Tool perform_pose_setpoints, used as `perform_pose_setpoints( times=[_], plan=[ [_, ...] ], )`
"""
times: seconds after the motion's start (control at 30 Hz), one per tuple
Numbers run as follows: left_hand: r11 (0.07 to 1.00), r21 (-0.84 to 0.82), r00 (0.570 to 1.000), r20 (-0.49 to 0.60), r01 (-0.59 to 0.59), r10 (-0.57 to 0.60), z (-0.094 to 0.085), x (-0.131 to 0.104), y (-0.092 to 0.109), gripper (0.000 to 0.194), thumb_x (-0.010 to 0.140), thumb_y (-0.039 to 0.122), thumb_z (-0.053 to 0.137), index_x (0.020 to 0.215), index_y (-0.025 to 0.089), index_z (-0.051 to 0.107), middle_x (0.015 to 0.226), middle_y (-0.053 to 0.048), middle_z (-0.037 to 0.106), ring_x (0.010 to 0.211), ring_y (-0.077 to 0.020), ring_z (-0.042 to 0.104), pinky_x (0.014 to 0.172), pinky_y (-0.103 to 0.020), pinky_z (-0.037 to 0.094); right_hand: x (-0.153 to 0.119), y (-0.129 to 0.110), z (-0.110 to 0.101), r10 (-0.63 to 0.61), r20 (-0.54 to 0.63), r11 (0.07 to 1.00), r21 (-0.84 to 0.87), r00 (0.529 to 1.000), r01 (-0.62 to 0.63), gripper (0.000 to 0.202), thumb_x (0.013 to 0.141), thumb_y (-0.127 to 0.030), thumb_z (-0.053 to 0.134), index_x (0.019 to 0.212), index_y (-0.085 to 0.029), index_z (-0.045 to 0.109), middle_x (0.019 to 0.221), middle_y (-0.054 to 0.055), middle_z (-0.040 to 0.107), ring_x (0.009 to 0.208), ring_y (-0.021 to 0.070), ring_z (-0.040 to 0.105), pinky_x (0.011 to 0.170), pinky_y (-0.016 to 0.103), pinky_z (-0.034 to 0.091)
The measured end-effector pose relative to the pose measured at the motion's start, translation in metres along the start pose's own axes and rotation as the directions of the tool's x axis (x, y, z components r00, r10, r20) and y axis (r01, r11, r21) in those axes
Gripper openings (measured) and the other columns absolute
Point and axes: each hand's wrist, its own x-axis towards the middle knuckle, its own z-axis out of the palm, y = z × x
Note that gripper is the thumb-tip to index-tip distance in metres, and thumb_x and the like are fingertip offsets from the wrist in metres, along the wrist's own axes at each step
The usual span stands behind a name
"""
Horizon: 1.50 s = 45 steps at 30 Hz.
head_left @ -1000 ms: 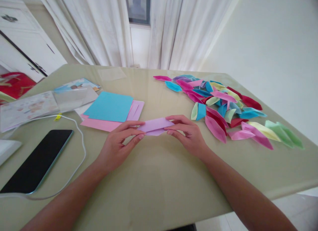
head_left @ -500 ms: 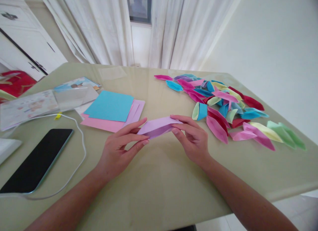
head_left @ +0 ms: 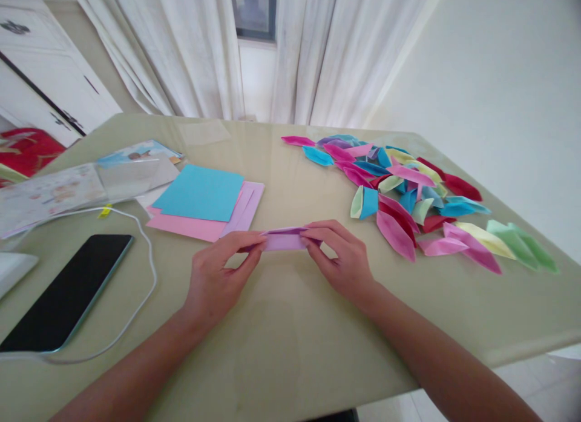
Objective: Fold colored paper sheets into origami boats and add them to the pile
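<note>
Hands, left (head_left: 218, 276) and right (head_left: 342, 261), pinch lilac paper (head_left: 284, 239) flat.

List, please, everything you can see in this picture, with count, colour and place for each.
folded paper strip: one, lilac, centre of the table, pinched at both ends
flat paper sheets: a small stack, blue on pink and lilac, left of centre
folded paper pieces: a pile of many, pink, blue, red, yellow and green, on the right
phone: one, black, near left
cable: one, white, curving beside the phone
plastic sleeve with printed sheets: one, clear, far left
table: one, pale green
curtains: white, behind the table
left hand: holds the strip's left end
right hand: holds its right end
</note>
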Motion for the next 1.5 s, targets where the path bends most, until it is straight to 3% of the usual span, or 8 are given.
perform_pose_setpoints(
  times=[0.13, 0.37, 0.5, 0.6, 0.8, 1.13, 1.37, 1.5],
  plan=[
    [0.998, -0.046, 0.99, 0.134, 0.043, -0.036, -0.002, 0.005, -0.013, 0.012, 0.099, 0.026, 0.071, 0.107, 0.023, 0.08, 0.103, -0.003, 0.084, 0.088, -0.0165, 0.079, 0.082, -0.028, 0.065, 0.001, 0.009, 0.002, 0.044, 0.129, 0.997, -0.061, 0.991, -0.036, 0.012, 0.106, -0.023, 0.063, 0.107, -0.023, 0.075, 0.105, 0.009, 0.078, 0.096, 0.0217, 0.074, 0.087, 0.035, 0.06],
    [0.992, 0.048, 0.942, 0.323, -0.114, 0.093, -0.007, 0.008, -0.032, 0.023, 0.104, 0.031, 0.062, 0.118, 0.026, 0.079, 0.111, -0.005, 0.078, 0.1, -0.0199, 0.076, 0.091, -0.032, 0.061, 0.005, 0.012, -0.001, 0.184, 0.259, 0.983, -0.035, 0.948, -0.181, 0.008, 0.104, -0.026, 0.068, 0.102, -0.021, 0.074, 0.098, 0.006, 0.076, 0.085, 0.0201, 0.071, 0.076, 0.033, 0.056],
    [0.991, 0.081, 0.934, 0.349, -0.111, 0.076, -0.01, 0.011, -0.032, 0.027, 0.107, 0.032, 0.055, 0.119, 0.028, 0.078, 0.104, -0.004, 0.075, 0.094, -0.0191, 0.073, 0.087, -0.03, 0.059, 0.006, 0.014, -0.006, 0.12, 0.388, 0.992, -0.007, 0.914, -0.127, 0.027, 0.097, -0.036, 0.079, 0.118, -0.022, 0.07, 0.109, 0.008, 0.075, 0.09, 0.0218, 0.071, 0.079, 0.034, 0.057],
    [0.993, 0.071, 0.922, 0.381, -0.097, 0.063, -0.012, 0.014, -0.034, 0.027, 0.107, 0.034, 0.055, 0.114, 0.026, 0.079, 0.101, -0.005, 0.073, 0.092, -0.0197, 0.072, 0.086, -0.031, 0.058, 0.006, 0.018, -0.008, 0.079, 0.441, 0.997, -0.058, 0.894, -0.059, 0.01, 0.102, -0.023, 0.07, 0.112, -0.021, 0.07, 0.106, 0.008, 0.074, 0.093, 0.0225, 0.071, 0.085, 0.035, 0.056],
    [0.993, 0.022, 0.897, 0.431, -0.12, 0.099, -0.014, 0.014, -0.04, 0.023, 0.105, 0.033, 0.06, 0.111, 0.025, 0.081, 0.1, -0.005, 0.069, 0.091, -0.019, 0.068, 0.083, -0.031, 0.056, 0.007, 0.025, -0.008, 0.083, 0.447, 0.996, -0.021, 0.891, -0.082, 0.015, 0.106, -0.015, 0.059, 0.108, -0.021, 0.073, 0.11, 0.009, 0.073, 0.098, 0.022, 0.072, 0.089, 0.035, 0.055],
    [0.998, 0.002, 0.919, 0.391, -0.058, 0.053, -0.014, 0.015, -0.037, 0.022, 0.103, 0.035, 0.063, 0.115, 0.027, 0.08, 0.098, -0.004, 0.067, 0.089, -0.019, 0.067, 0.079, -0.03, 0.056, 0.011, 0.026, -0.011, 0.136, 0.355, 0.975, 0.116, 0.925, -0.188, 0.008, 0.099, -0.017, 0.068, 0.098, -0.022, 0.075, 0.101, 0.006, 0.078, 0.09, 0.0203, 0.073, 0.081, 0.033, 0.056],
    [0.998, -0.045, 0.903, 0.424, -0.05, 0.064, -0.013, 0.014, -0.04, 0.021, 0.104, 0.024, 0.058, 0.104, 0.025, 0.079, 0.103, -0.005, 0.07, 0.093, -0.0184, 0.069, 0.084, -0.03, 0.057, 0.014, 0.023, -0.013, 0.278, 0.437, 0.896, 0.202, 0.855, -0.395, 0.007, 0.096, -0.028, 0.076, 0.098, -0.021, 0.079, 0.096, 0.003, 0.079, 0.083, 0.0184, 0.072, 0.073, 0.029, 0.056],
    [0.998, -0.028, 0.897, 0.438, -0.055, 0.061, -0.013, 0.013, -0.04, 0.017, 0.103, 0.028, 0.062, 0.105, 0.024, 0.078, 0.105, -0.005, 0.07, 0.091, -0.0182, 0.07, 0.081, -0.029, 0.057, 0.013, 0.021, -0.012, 0.265, 0.433, 0.914, 0.171, 0.861, -0.368, 0.012, 0.101, -0.028, 0.07, 0.097, -0.02, 0.078, 0.092, 0.003, 0.078, 0.083, 0.0184, 0.071, 0.073, 0.029, 0.054]
  ],
)
